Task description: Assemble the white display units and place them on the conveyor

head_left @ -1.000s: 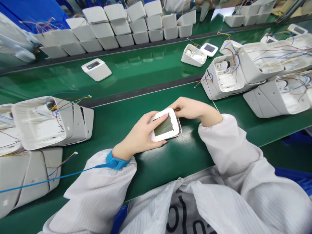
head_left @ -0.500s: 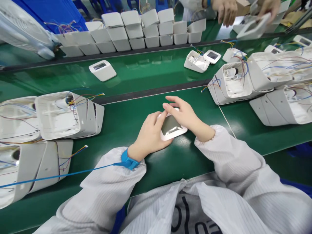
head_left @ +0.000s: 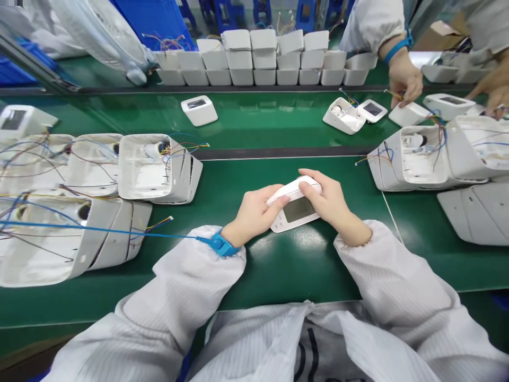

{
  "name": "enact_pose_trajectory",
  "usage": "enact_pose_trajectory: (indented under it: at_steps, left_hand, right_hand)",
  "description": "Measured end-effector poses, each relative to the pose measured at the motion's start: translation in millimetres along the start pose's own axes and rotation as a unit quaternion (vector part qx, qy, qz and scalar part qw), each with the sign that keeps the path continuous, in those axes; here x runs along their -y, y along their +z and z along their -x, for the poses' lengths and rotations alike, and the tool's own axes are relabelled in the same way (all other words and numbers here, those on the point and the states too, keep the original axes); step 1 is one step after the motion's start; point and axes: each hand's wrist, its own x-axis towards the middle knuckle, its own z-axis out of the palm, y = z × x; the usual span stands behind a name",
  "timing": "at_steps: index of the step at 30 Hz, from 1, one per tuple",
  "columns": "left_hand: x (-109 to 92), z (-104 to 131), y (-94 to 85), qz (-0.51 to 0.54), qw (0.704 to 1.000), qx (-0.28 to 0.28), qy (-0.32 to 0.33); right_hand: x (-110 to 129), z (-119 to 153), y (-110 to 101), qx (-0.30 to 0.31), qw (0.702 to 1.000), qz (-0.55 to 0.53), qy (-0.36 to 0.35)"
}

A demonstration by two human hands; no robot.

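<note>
A white plastic device with a dark display window (head_left: 299, 210) is held between my two hands above the green bench. Its screen face looks up toward me, and small markings show at its lower left. My left hand (head_left: 260, 212) grips the left end, thumb lying on the front. On the opposite end, my right hand (head_left: 328, 199) is closed around the upper right corner with its thumb along the top edge. The fingers under the device are partly hidden. A blue wrist strap (head_left: 222, 244) with a cord circles my left wrist.
Open white housings with loose wires (head_left: 145, 167) are stacked at left, with more housings (head_left: 413, 159) at right. A finished-looking white unit (head_left: 199, 110) lies on the strip beyond. A co-worker's hand (head_left: 405, 79) touches a white part at far right. White boxes (head_left: 262, 58) line the back.
The view has swung left. My right hand has closed onto the device, which is now tilted with its thick top edge showing. A co-worker's hand has come down onto a part.
</note>
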Motion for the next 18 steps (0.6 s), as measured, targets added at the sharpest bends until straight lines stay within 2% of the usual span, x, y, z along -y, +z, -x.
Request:
enact_pose_trajectory:
  at_steps: [6,11,18]
  left_hand:
    - [-14,4,0.7,-0.043,0.999,0.011,0.014]
    - [-12,6,4.4,-0.042,0.999,0.015,0.016]
    - [-10,6,7.9,-0.012,1.000,0.001,-0.016]
  right_hand:
    - [3,1,1,-0.053,0.998,0.020,-0.006]
    - [1,-2,-2,-0.036,0.998,0.040,-0.022]
    - [-4,-7,0,-0.031,0.999,0.018,-0.005]
